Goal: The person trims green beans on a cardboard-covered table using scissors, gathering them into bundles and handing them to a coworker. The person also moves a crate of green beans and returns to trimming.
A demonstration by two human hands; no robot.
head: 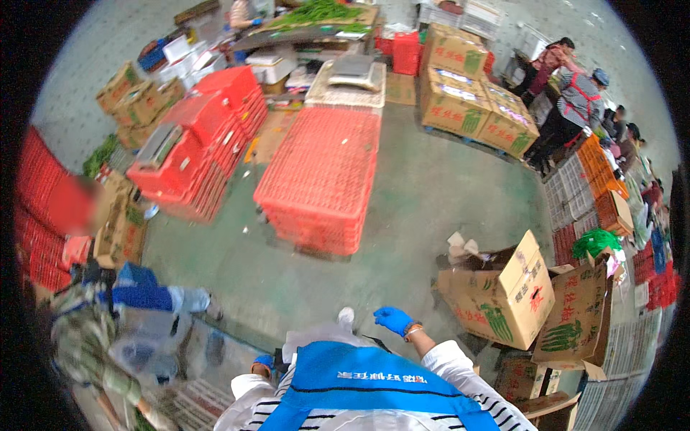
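Note:
My right hand [395, 320], in a blue glove with an orange band at the wrist, hangs in front of my blue apron [372, 372]. Its fingers are loosely bent and apart, and nothing is in them. My left hand [263, 363], also blue-gloved, is low beside the apron; most of its fingers are hidden, so its grip cannot be made out. Ahead on the floor stands a long stack of red plastic crates [323, 161]. To the right of my right hand is an open cardboard box [485, 301] printed with green peppers, apart from the hand.
Left are red crates bearing a scale [157, 144]. A person in a camouflage top [86, 334] bends near me at lower left. Ahead right, stacked cartons [458, 102] rest on a blue pallet. Several people work along the right, beside orange crates [599, 161]. Greens [318, 13] lie on a far table.

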